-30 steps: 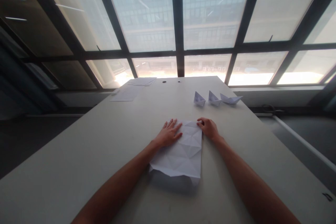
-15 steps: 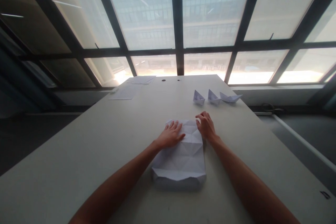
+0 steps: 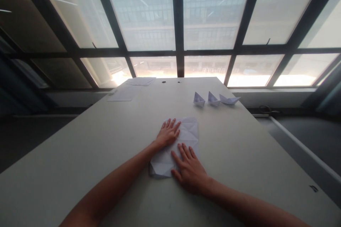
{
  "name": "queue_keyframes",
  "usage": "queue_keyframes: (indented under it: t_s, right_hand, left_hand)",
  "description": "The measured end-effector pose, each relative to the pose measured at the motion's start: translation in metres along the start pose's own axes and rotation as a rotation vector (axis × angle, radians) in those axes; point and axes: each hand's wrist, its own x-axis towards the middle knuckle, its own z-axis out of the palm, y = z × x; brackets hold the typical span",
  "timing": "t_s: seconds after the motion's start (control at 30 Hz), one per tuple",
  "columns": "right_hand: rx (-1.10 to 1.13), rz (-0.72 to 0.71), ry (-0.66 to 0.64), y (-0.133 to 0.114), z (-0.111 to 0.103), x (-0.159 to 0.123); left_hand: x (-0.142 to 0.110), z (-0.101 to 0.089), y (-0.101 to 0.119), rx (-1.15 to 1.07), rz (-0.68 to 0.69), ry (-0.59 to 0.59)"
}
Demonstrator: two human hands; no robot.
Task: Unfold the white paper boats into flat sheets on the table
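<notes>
A creased white sheet of paper (image 3: 188,131) lies flat on the pale table (image 3: 106,142) in front of me. My left hand (image 3: 167,134) presses palm down on the sheet's far left part, fingers spread. My right hand (image 3: 189,169) lies flat on the sheet's near right part, fingers apart and pointing away from me. Both hands rest on the paper without gripping it.
Three folded paper boats (image 3: 199,99) (image 3: 214,99) (image 3: 229,100) stand in a row at the table's far right. Loose flat sheets (image 3: 125,94) (image 3: 141,81) lie at the far left. Two small dark holes (image 3: 163,82) mark the far edge. Large windows stand behind.
My right hand left the sheet's far right corner and came down flat on its near part. The near end of the paper now lies pressed down. My left hand stayed put.
</notes>
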Motion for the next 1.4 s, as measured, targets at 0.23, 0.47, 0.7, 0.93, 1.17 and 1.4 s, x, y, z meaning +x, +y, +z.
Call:
queue_keyframes:
  t_s: [0.23, 0.47, 0.7, 0.93, 1.17, 1.4]
  right_hand:
    - [-0.006, -0.002, -0.044, -0.01, 0.002, 0.024]
    - [0.016, -0.141, 0.098, -0.032, 0.007, 0.058]
    - [0.054, 0.185, 0.541, 0.061, -0.056, 0.096]
    - [-0.195, 0.683, 0.515, 0.179, -0.122, 0.14]
    - [-0.21, 0.602, 0.393, 0.214, -0.121, 0.157]
    - [-0.157, 0.464, 0.536, 0.183, -0.11, 0.156]
  left_hand:
    - [0.024, -0.027, 0.001, -0.033, -0.196, -0.229]
    - [0.024, -0.022, 0.018, -0.102, -0.19, -0.236]
    - [0.01, -0.003, -0.016, -0.037, -0.214, 0.011]
    - [0.011, 0.0, -0.018, -0.049, -0.231, 0.037]
    - [0.01, -0.005, -0.015, -0.066, -0.217, 0.131]
    - [0.018, -0.017, -0.006, -0.491, -0.068, 0.436]
